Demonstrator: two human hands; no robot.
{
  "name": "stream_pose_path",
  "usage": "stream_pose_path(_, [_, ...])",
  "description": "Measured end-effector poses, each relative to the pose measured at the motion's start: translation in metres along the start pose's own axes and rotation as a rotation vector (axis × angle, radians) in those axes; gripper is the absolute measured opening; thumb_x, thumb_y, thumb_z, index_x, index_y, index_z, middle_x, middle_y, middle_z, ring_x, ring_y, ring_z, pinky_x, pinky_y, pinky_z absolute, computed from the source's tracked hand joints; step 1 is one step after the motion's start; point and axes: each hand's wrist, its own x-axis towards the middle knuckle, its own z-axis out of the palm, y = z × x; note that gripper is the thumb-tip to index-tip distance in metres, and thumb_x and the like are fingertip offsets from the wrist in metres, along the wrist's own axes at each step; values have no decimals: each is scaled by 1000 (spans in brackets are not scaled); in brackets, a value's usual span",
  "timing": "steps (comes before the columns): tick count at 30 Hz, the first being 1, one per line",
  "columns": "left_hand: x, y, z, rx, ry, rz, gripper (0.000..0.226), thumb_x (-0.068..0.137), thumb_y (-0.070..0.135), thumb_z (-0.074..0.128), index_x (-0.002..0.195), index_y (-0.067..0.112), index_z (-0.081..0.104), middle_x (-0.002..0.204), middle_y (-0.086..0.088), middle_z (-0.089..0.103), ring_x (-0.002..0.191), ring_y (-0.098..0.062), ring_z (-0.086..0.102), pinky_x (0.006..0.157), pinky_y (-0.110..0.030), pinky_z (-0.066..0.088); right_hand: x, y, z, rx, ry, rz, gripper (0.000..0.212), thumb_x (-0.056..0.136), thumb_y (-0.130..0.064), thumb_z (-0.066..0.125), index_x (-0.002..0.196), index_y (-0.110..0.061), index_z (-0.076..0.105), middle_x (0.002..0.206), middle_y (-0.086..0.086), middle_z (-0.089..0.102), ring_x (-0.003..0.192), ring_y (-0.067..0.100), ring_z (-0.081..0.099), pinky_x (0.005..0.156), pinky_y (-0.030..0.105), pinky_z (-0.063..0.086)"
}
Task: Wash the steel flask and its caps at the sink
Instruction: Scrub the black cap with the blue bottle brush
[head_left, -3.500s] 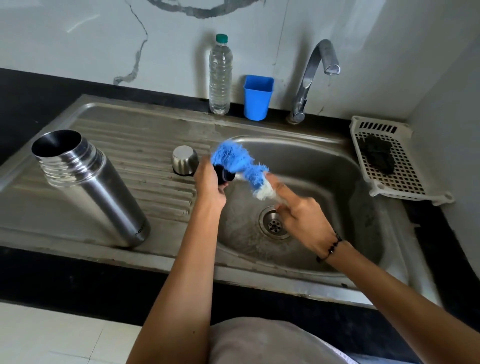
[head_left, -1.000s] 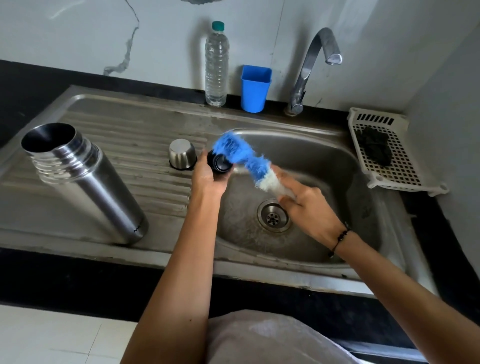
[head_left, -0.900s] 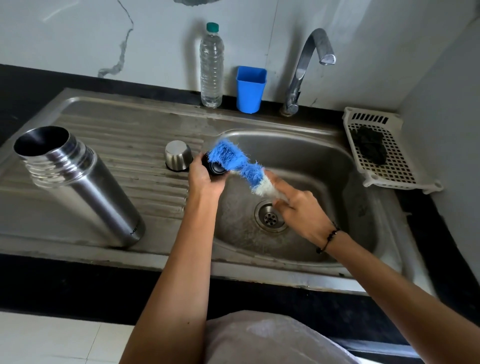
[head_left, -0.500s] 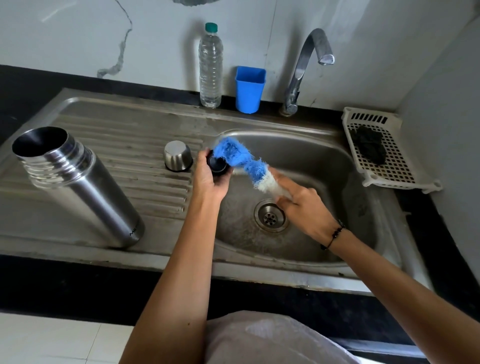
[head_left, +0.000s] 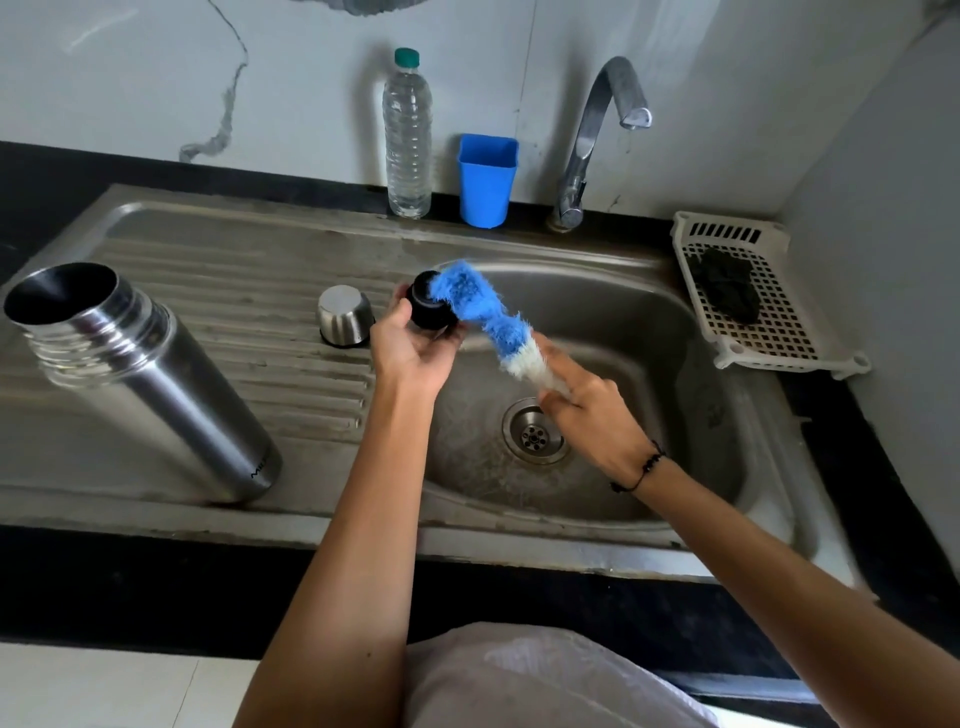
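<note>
Both hands busy over sink basin (head_left: 649, 322): left hand (head_left: 410, 345) fingers curled round black inner cap (head_left: 428, 309), right hand (head_left: 587, 410) pinching brush (head_left: 483, 312) handle; cap looks small, light, rigid, prob slick when wet, so I'd grip its side wall. Steel flask (head_left: 145, 384) open-mouthed on drainboard (head_left: 249, 291), likely heavier + slippery, grab mid-body; steel cap (head_left: 344, 315) upside down beside it.

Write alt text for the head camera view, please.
Over a steel sink, a person's left hand holds a black cap while the right hand scrubs it with a blue bottle brush. An open steel flask and a steel cup cap stand on the drainboard.
</note>
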Motion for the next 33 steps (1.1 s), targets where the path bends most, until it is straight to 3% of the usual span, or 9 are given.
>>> stream_pose_path(5, [-3, 3, -2, -38, -64, -12, 24, 93, 2, 51, 117, 0, 51, 121, -25, 55, 119, -38, 51, 101, -51, 43, 2, -2, -2, 61, 35, 42, 64, 94, -8, 47, 141, -46, 27, 101, 10, 66, 88, 34, 64, 72, 32, 53])
stream_pose_path(10, [-5, -4, 9, 78, -41, 29, 9, 92, 11, 58, 98, 5, 56, 100, -15, 64, 99, -25, 61, 93, -42, 51, -3, -3, 9, 41, 1, 13, 67, 92, -6, 45, 140, -49, 26, 92, 7, 67, 77, 29, 65, 74, 38, 56])
stream_pose_path(13, [1, -2, 1, 93, 35, 68, 23, 91, 19, 61, 109, 5, 57, 109, -16, 64, 99, -25, 63, 88, -42, 53, -6, 4, 8, -6, 13, -21, 70, 91, -5, 46, 136, -54, 22, 94, 10, 68, 75, 29, 65, 75, 38, 55])
stream_pose_path(17, [1, -5, 0, 173, 42, 67, 39, 92, 27, 60, 122, 4, 53, 112, -17, 61, 112, -30, 59, 98, -43, 48, 3, 10, 13, -43, 40, 11, 69, 90, -7, 46, 141, -48, 26, 88, 12, 68, 72, 26, 64, 74, 38, 54])
stream_pose_path(22, [-1, -1, 0, 266, 34, 62, 42, 94, 33, 55, 124, 4, 50, 105, -17, 60, 94, -25, 60, 79, -32, 52, 6, 8, -4, -20, 109, 25, 68, 92, -6, 46, 137, -52, 22, 94, 10, 66, 74, 27, 64, 60, 19, 49])
stream_pose_path(25, [-1, -3, 3, 268, -6, 30, 41, 96, 34, 50, 125, 4, 50, 114, -21, 59, 98, -29, 60, 79, -35, 52, 7, -1, -2, -150, 109, -99, 72, 93, -9, 46, 134, -57, 11, 83, 11, 65, 64, 26, 61, 65, 34, 53])
stream_pose_path(29, [-3, -1, 4, 177, 1, 9, 41, 100, 36, 41, 123, 2, 49, 99, -22, 60, 79, -25, 59, 69, -32, 50, 7, 11, 0, -153, 108, -18, 73, 93, -8, 47, 134, -54, 9, 78, 8, 62, 60, 20, 57, 68, 33, 52])
stream_pose_path(31, [-3, 3, 3, 152, 15, 5, 40, 100, 35, 42, 125, 4, 48, 103, -22, 60, 81, -26, 59, 70, -33, 51, 6, 10, -4, -126, 132, -32, 71, 93, -8, 48, 131, -56, 11, 81, 11, 64, 61, 23, 59, 65, 26, 50])
stream_pose_path(33, [-4, 2, 7, 151, -1, 3, 39, 97, 36, 50, 123, 7, 51, 112, -20, 59, 91, -26, 60, 75, -34, 53, 7, 4, -4, -147, 132, -99, 72, 93, -9, 47, 133, -56, 10, 81, 13, 66, 62, 25, 60, 64, 31, 51])
